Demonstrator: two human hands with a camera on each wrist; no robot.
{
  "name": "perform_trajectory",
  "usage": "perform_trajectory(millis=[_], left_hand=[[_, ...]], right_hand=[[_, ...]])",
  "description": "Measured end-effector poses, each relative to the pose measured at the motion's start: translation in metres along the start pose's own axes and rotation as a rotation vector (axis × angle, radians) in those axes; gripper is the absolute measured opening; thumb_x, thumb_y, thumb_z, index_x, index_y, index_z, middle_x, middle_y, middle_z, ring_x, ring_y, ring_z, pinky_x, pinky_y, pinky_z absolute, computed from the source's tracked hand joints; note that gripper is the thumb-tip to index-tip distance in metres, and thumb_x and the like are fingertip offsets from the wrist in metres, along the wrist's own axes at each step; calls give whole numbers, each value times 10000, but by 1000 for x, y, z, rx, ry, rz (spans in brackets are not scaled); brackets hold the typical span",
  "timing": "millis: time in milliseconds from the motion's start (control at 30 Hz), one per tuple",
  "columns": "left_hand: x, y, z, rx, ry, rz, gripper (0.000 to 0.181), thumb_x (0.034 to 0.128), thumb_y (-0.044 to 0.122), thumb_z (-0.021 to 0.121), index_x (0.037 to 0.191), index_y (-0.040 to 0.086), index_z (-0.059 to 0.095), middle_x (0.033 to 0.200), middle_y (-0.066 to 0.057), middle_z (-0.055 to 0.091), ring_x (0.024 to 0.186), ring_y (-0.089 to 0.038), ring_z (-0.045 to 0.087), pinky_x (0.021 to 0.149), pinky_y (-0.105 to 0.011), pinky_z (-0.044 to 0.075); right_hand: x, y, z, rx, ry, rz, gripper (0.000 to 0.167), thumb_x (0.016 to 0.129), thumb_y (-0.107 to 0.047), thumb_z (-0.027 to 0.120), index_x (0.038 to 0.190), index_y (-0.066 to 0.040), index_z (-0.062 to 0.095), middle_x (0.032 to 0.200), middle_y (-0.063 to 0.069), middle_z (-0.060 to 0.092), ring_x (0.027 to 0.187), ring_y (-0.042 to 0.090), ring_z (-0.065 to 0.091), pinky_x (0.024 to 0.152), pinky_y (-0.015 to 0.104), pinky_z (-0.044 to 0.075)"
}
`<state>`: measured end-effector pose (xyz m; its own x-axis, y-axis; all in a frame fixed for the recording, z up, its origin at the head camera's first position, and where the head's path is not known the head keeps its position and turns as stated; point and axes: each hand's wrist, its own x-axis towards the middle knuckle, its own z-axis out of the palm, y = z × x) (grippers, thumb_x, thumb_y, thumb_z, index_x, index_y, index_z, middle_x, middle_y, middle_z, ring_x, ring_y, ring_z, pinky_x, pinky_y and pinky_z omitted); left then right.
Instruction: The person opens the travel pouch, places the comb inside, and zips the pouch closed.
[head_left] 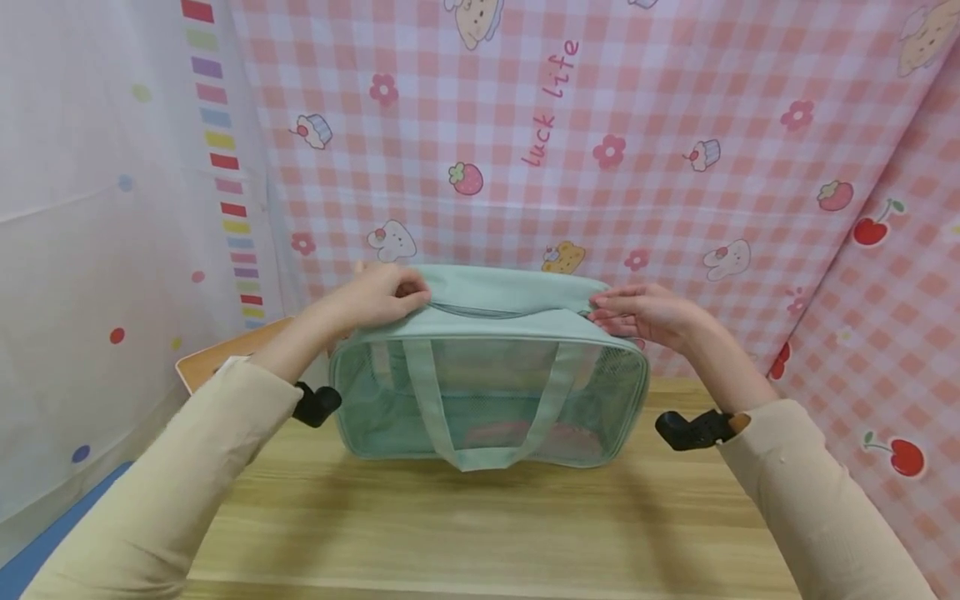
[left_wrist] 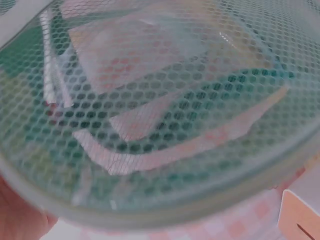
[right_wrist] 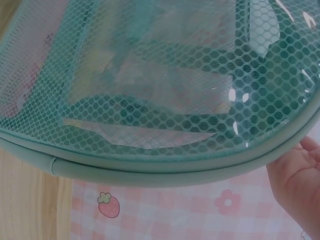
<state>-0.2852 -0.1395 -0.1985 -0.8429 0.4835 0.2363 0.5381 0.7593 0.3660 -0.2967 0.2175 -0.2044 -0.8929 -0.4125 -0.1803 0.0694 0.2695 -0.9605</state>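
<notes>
A pale green travel bag with clear and mesh panels stands on the table, its strap handle hanging down the front. A gap shows along the zipped top. My left hand pinches the top edge near its left end, thumb and fingers curled. At the right end of the top, my right hand holds the edge between fingertips and thumb, its fingers fairly straight. Through the front panel shows something pinkish, blurred. Mesh ends of the bag fill both wrist views.
An orange-brown flat thing with a pale edge stands behind the bag's left end. The wooden table extends toward me. Pink checked cloth hangs close behind the bag, with more at right. White cloth hangs at left.
</notes>
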Motion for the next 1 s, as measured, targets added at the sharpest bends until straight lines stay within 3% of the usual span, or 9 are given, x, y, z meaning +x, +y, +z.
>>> perform_trajectory(millis=[100,267,367,467,567,700,867,1000], left_hand=[[-16,-5,-4,-26,8,31,301,943,265,502,1127,49,603,1101,-124,648,1065,-285,568,1019,-548,238],[-51,-8,1,-3,42,42,580,905,358,555,1347,18,395,1401,-186,398,1298,-359,362,1056,-523,318],[-72,-9,13,83,157,73,629,849,293,648,1340,-6,392,1396,-206,387,1287,-371,369,1034,-523,350],[-88,-13,27,142,344,117,511,802,163,701,1235,-19,499,1262,-190,506,1165,-340,495,927,-470,464],[-95,-20,41,135,522,155,371,764,46,714,1107,-15,589,1079,-158,597,1003,-291,586,807,-393,528],[-97,-26,52,90,664,179,288,745,-7,709,1023,3,639,952,-123,640,890,-241,624,733,-330,545],[-97,-24,58,106,713,167,237,762,-9,695,993,2,642,904,-116,653,828,-232,645,691,-315,553],[-98,-21,59,114,718,158,214,780,-14,678,992,-8,642,891,-119,655,815,-235,645,698,-309,554]], right_hand=[[1,-3,2,-8,-4,0,502,963,-142,454,1335,144,277,846,-62,679,774,23,647,738,162,537],[0,-7,5,-40,-11,-2,545,967,-171,450,1366,135,239,858,-76,671,791,14,641,746,158,532],[1,-10,6,-47,-18,-3,552,967,-177,451,1371,131,234,860,-78,673,791,16,640,737,159,532],[2,-13,9,-58,-16,-7,554,964,-181,458,1367,132,241,858,-84,673,793,14,639,730,157,530],[4,-16,13,-68,-10,-4,543,965,-176,454,1366,128,250,860,-84,672,804,15,640,738,159,528],[8,-22,19,-105,-9,6,537,967,-182,451,1371,116,258,863,-82,664,815,15,643,765,165,527],[17,-37,34,-207,20,4,498,961,-190,465,1330,114,325,861,-50,670,784,13,642,766,187,536],[29,-58,60,-307,49,-9,464,962,-200,463,1311,93,377,1071,148,646,859,86,642,831,257,535]])
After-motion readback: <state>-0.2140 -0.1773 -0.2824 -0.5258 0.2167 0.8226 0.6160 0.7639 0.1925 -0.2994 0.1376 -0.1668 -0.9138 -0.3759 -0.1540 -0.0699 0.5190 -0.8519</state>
